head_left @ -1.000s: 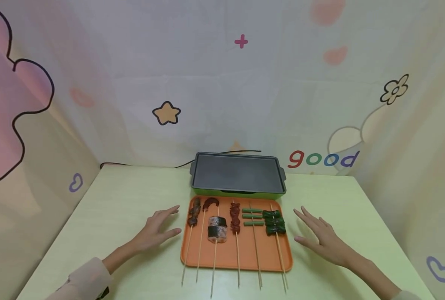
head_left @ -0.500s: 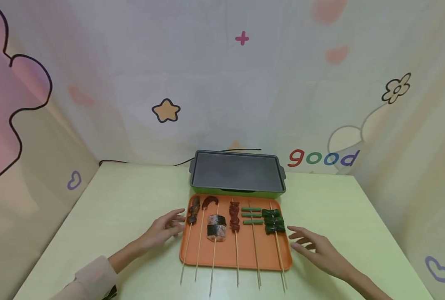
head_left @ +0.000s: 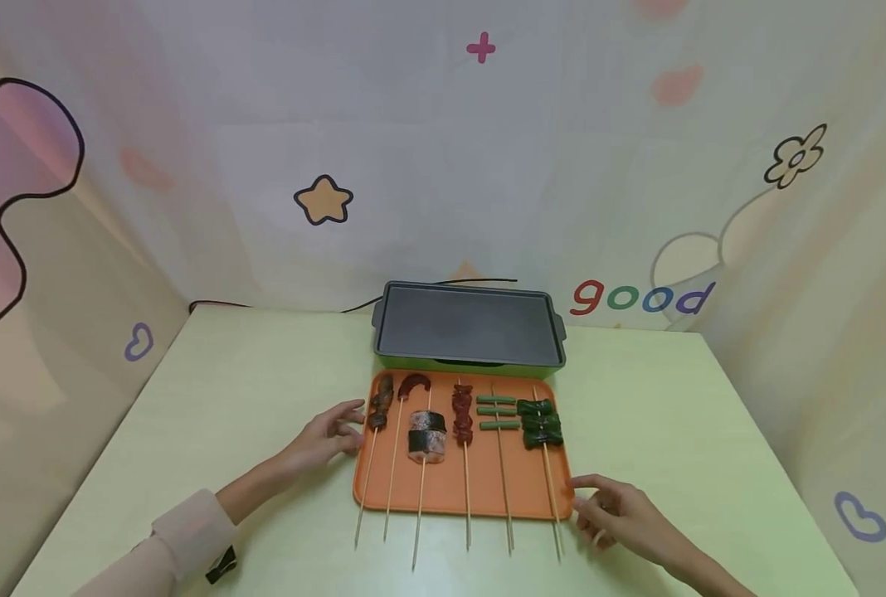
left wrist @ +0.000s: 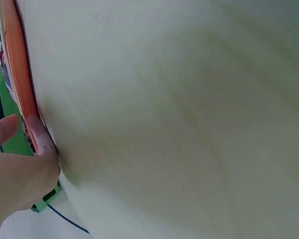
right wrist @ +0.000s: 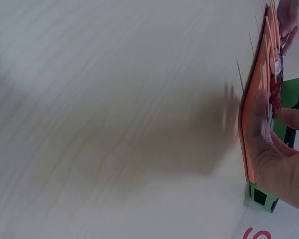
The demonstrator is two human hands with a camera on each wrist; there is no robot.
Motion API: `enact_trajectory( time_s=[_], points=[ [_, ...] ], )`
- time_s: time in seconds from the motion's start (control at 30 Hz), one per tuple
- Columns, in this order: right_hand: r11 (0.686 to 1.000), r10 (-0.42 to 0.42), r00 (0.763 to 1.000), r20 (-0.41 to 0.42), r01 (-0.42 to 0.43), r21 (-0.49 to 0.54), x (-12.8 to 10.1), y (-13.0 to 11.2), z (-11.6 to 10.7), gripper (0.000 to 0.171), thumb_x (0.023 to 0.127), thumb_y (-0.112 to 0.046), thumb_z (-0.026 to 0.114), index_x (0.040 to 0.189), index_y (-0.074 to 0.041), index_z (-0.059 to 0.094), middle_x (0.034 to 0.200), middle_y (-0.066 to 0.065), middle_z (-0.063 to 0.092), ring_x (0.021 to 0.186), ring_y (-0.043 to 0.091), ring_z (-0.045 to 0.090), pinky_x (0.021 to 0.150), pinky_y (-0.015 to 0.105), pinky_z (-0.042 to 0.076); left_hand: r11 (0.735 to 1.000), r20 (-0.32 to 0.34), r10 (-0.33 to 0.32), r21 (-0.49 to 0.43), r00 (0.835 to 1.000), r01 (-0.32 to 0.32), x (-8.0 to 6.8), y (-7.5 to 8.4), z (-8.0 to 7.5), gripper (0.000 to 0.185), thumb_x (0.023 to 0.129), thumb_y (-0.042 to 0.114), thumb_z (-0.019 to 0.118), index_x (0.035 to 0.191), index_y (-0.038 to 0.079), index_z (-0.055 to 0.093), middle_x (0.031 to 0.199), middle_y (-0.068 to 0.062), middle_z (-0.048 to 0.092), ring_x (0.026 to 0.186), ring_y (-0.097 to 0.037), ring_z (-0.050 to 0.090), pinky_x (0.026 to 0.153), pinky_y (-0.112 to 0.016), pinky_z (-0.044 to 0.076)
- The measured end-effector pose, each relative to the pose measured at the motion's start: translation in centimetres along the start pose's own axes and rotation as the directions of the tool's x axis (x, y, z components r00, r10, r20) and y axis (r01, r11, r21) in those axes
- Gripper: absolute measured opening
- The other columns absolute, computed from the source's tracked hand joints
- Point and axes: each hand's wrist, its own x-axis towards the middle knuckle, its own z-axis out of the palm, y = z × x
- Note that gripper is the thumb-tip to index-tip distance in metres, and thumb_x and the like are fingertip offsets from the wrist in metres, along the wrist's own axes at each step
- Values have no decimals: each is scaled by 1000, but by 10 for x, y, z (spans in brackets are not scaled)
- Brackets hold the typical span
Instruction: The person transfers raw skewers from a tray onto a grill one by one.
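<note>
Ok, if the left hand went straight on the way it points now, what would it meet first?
The left hand would first meet the orange tray at its left rim; its fingertips seem to be at that edge, though exact contact is hard to judge. Just inside lies the leftmost skewer.

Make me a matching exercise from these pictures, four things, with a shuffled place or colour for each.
Column one:
1. griddle
2. left hand
3. tray
4. right hand

Column two:
A. orange
B. by the tray's near right corner
C. on the tray's far side
D. by the tray's left edge

Pairs: 1-C, 2-D, 3-A, 4-B
</note>
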Motion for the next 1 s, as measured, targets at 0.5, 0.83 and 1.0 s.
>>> enact_trajectory(
  time_s=[0.5,0.83,1.0],
  points=[
    [922,-54,964,260,-51,384,-2,27,28,68,101,-1,58,149,21,16,99,5,75,88,16,76,74,28,64,998,-14,52,41,999,-51,-14,-7,2,67,91,-5,70,149,-14,38,132,-34,53,103,-17,61,75,-17,55],
    [848,-161,941,297,-22,529,-2,38,31,65,102,0,58,148,18,17,104,3,76,95,15,76,84,27,63,998,-46,38,60,998,-35,-15,-6,7,67,90,-2,71,150,-9,41,131,-28,54,105,-17,60,78,-18,54],
    [893,-113,963,246,-11,450,5,29,19,72,99,-2,62,149,20,15,106,7,76,95,17,76,83,30,64,998,-70,38,61,997,-34,-8,0,11,65,91,-4,70,149,-9,41,131,-29,54,107,-24,61,77,-17,54]
  ],
)
